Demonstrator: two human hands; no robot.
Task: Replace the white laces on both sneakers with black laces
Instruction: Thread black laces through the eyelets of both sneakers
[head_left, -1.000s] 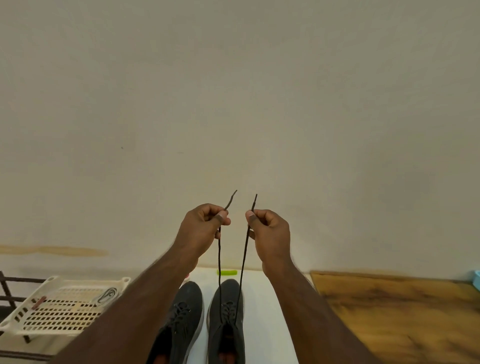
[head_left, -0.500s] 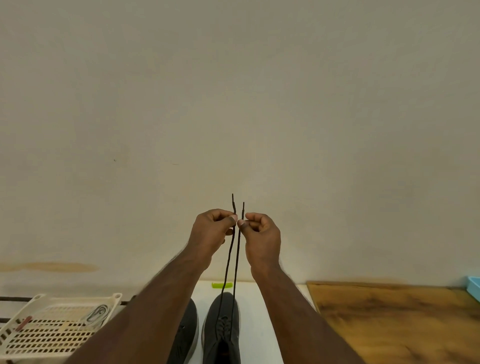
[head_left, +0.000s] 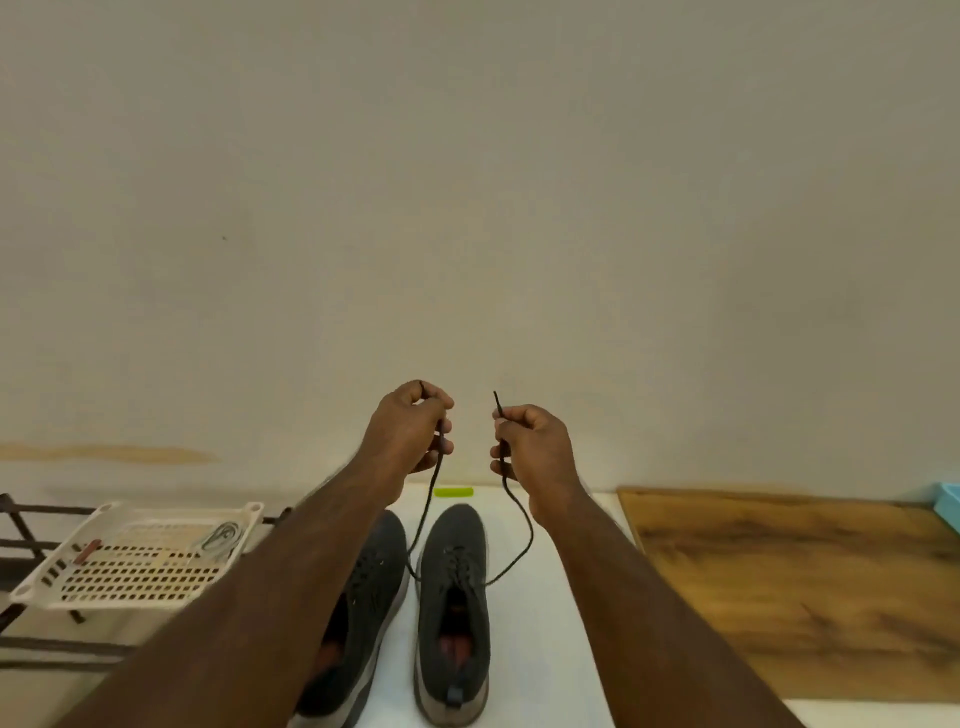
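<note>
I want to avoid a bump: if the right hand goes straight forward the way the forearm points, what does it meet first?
Probably the wall. The right hand, pinching one end of the black lace, shows nothing between it and the wall, though depth is unclear.

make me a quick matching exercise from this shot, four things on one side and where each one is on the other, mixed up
Things:
1. black lace
2. green object
3. white basket
4. wooden board

Places:
a. far left, on a dark rack
b. right of the white surface
c. by the wall, beyond the shoe toes
d. ends held up, one in the left hand, one in the right hand

Pairs: 1-d, 2-c, 3-a, 4-b
</note>
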